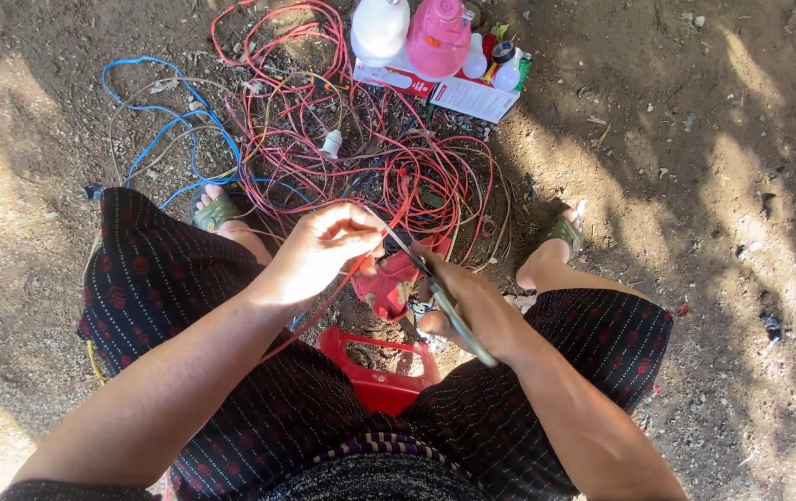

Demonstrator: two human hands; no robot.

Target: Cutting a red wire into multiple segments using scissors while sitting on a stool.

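At frame centre, my left hand (319,252) pinches a red wire (375,243); my right hand (472,311) is closed around scissors (435,283), blades at the wire.

Harsh daylight, dappled shade across the dirt ground (713,139). Hot patches far left and right of the grip, forearms sunlit. Sharp focus, slight wide-angle stretch at edges.

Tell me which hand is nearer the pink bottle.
Left. The left hand sits below the pink bottle, pinching a red wire; the right hand, holding scissors, is lower, farther away.
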